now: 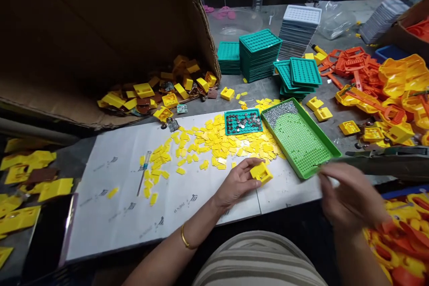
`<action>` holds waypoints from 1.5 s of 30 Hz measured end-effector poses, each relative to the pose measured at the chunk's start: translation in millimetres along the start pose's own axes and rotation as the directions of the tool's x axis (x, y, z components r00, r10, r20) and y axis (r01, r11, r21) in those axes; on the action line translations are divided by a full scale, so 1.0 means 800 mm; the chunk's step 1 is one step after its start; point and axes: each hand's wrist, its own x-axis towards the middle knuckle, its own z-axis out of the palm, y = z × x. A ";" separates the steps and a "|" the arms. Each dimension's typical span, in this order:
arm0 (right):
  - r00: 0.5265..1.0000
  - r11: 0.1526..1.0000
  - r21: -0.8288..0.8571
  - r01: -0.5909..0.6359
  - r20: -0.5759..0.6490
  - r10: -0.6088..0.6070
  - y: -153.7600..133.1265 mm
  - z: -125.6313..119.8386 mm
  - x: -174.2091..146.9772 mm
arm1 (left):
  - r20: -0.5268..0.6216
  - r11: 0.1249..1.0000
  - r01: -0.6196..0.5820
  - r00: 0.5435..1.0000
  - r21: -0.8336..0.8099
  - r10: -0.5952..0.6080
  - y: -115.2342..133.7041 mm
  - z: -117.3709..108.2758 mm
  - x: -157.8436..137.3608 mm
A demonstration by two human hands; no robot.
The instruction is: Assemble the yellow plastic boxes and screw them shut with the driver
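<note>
My left hand [238, 184] is closed on a small yellow plastic housing [261, 173], its hollow side facing up, above the front of the white board [124, 214]. Blurred by motion, my right hand [350, 194] is at the near right corner of a green perforated tray [301, 136]. Whether its fingers hold anything I cannot make out. Small silvery screws [281, 112] are heaped at the tray's far end. Flat yellow pieces [217, 140] are strewn across the board, around a teal tray [243, 122] of small dark round parts.
A cardboard box [100, 40] spills yellow housings at the left. Stacked teal trays [260, 53] and white trays [298, 27] stand behind. Orange parts [358, 69] are piled at the right, beyond a dark, elongated, blurred object [389, 163]. A screwdriver [144, 172] lies on the board.
</note>
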 end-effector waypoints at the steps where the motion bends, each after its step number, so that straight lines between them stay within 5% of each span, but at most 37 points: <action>1: 0.994 0.998 -0.038 0.053 0.102 -0.049 -0.002 0.021 0.012 | 0.026 0.999 -0.025 0.999 0.044 0.024 0.003 -0.002 0.002; 3: 0.958 0.989 -0.104 0.102 0.279 -0.069 0.007 0.070 0.041 | 0.065 0.992 -0.044 0.997 0.120 0.036 0.010 -0.005 0.006; 8: 0.778 0.883 -0.453 0.123 0.597 0.197 0.055 0.162 0.092 | 0.115 0.990 -0.028 0.993 0.135 0.012 0.024 -0.017 0.007; 15: 0.675 0.832 -0.518 0.199 0.688 0.267 0.062 0.183 0.092 | 0.096 0.998 0.004 0.995 0.064 -0.010 0.033 -0.027 0.004; 22: 0.659 0.848 -0.506 0.161 0.694 0.289 0.059 0.182 0.104 | 0.051 0.998 0.013 0.999 0.068 -0.017 0.030 -0.024 0.007; 28: 0.642 0.941 -0.260 -0.214 0.689 0.336 0.051 0.198 0.114 | 0.046 0.997 0.019 0.999 0.076 -0.023 0.033 -0.023 0.007; 35: 0.563 0.916 -0.386 -0.113 0.735 0.379 0.050 0.211 0.118 | 0.038 0.999 0.006 0.999 0.050 -0.008 0.037 -0.025 0.006; 39: 0.583 0.915 -0.387 -0.113 0.720 0.376 0.054 0.207 0.120 | 0.027 0.999 -0.005 1.000 0.042 0.004 0.040 -0.026 0.005; 45: 0.687 0.945 -0.323 -0.052 0.675 0.269 0.058 0.202 0.117 | 0.023 1.000 0.001 1.000 0.026 -0.002 0.043 -0.026 0.006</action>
